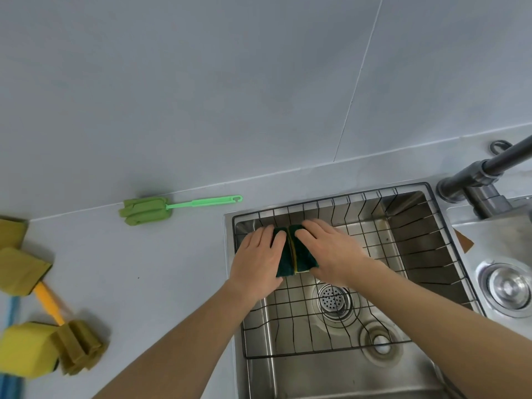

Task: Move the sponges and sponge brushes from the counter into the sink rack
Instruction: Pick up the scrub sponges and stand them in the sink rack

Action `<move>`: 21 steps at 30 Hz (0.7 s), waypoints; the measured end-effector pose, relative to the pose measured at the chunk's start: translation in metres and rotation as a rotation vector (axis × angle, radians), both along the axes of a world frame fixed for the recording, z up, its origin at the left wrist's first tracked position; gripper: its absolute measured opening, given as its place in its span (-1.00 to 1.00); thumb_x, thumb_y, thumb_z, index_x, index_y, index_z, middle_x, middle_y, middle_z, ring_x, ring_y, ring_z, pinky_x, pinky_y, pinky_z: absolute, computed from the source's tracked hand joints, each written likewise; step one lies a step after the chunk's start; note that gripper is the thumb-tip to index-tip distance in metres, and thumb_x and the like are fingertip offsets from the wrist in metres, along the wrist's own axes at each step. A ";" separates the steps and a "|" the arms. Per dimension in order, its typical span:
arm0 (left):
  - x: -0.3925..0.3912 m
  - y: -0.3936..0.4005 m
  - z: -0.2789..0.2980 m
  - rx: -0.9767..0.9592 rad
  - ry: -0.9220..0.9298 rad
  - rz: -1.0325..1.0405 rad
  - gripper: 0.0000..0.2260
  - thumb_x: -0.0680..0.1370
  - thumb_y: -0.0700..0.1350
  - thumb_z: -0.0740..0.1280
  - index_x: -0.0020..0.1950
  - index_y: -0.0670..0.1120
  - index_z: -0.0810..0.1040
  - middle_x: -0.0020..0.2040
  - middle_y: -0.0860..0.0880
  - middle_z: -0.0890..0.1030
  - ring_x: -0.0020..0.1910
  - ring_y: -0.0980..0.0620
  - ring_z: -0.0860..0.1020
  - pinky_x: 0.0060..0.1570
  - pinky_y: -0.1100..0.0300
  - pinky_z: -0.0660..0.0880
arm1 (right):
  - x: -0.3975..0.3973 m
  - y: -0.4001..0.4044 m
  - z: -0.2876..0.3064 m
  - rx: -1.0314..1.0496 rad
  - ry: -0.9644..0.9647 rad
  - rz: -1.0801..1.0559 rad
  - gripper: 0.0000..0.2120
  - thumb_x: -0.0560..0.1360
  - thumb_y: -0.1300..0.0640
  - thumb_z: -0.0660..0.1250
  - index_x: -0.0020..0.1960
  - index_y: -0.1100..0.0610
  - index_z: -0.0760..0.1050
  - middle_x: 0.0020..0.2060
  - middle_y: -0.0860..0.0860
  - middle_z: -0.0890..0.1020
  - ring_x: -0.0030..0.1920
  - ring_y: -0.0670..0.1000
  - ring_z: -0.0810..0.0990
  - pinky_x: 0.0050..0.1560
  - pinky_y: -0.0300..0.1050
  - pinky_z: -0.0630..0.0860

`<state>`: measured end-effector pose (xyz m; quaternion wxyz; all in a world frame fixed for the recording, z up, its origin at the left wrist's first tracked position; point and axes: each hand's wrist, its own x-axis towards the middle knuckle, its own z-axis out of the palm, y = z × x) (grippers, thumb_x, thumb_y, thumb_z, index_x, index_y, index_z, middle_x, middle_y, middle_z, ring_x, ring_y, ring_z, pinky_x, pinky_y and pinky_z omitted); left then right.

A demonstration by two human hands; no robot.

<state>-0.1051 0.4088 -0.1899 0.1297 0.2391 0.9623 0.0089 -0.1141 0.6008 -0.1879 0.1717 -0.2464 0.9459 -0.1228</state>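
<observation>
Both my hands are down in the wire sink rack [331, 201], far-left corner. Left hand [257, 259] lies flat, fingers extended, palm pressing on one green-topped sponge [281, 262]; right hand [331, 250] does the same on the second sponge [303, 256]. Neither hand is curled shut; they press rather than pinch, as far as I can tell. The two sponges sit side by side, touching along their long edges, scouring face up, yellow foam showing at the near end. Pressing looks meant to seat them flat on the rack wires so they don't tip.

Still on the counter [161, 269]: green sponge brush [146, 211] against the back wall, well apart from the sink; orange-handled sponge brush [77, 351] at the left edge, head toward me; a yellow sponge [27, 351] just beside that head, touching it; two more yellow sponges, [23, 270] and [11, 231], further back at the left edge. A blue strip at far left, can't identify.

Judgement: two items racked, five left. Next likely reach is left, for the counter pile. Faucet [489, 171] at right stays clear of the work.
</observation>
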 end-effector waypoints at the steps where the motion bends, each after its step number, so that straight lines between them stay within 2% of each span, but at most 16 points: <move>1: 0.000 0.000 0.001 0.003 0.003 0.010 -0.25 0.30 0.07 0.51 0.40 -0.09 0.32 0.35 -0.15 0.45 0.33 -0.13 0.42 0.34 0.00 0.36 | 0.000 -0.001 -0.001 -0.001 0.004 -0.001 -0.37 0.41 0.04 0.46 0.40 0.07 0.28 0.44 0.07 0.35 0.49 0.11 0.24 0.41 0.03 0.33; 7: 0.004 0.000 0.001 0.008 -0.015 0.014 -0.25 0.37 0.08 0.47 0.47 -0.14 0.27 0.45 -0.16 0.33 0.43 -0.14 0.32 0.42 0.01 0.28 | 0.004 0.000 -0.005 0.008 -0.015 0.011 -0.43 0.51 0.05 0.38 0.46 0.10 0.30 0.54 0.10 0.23 0.56 0.11 0.13 0.39 0.03 0.37; 10: 0.006 0.001 0.001 0.038 -0.042 0.005 -0.31 0.42 0.08 0.44 0.45 -0.16 0.31 0.40 -0.13 0.36 0.37 -0.09 0.36 0.34 0.04 0.38 | 0.008 0.001 -0.005 -0.011 -0.026 -0.007 -0.43 0.54 0.03 0.35 0.49 0.09 0.28 0.55 0.07 0.20 0.57 0.08 0.11 0.35 -0.01 0.42; 15: 0.003 0.004 0.003 0.071 -0.095 0.048 -0.45 0.45 0.01 0.44 0.37 -0.15 0.40 0.24 -0.10 0.45 0.20 -0.06 0.46 0.11 0.09 0.53 | 0.011 -0.002 -0.004 -0.025 -0.057 -0.026 -0.42 0.57 -0.04 0.28 0.52 0.10 0.24 0.56 0.05 0.20 0.57 0.07 0.09 0.39 0.02 0.39; 21: 0.006 0.008 0.001 0.066 -0.135 0.081 -0.43 0.46 -0.01 0.43 0.40 -0.15 0.34 0.27 -0.09 0.40 0.27 -0.04 0.43 0.10 0.10 0.57 | 0.014 -0.009 -0.005 0.026 -0.079 -0.048 -0.41 0.58 0.02 0.28 0.54 0.12 0.20 0.57 0.06 0.19 0.57 0.06 0.09 0.44 0.01 0.32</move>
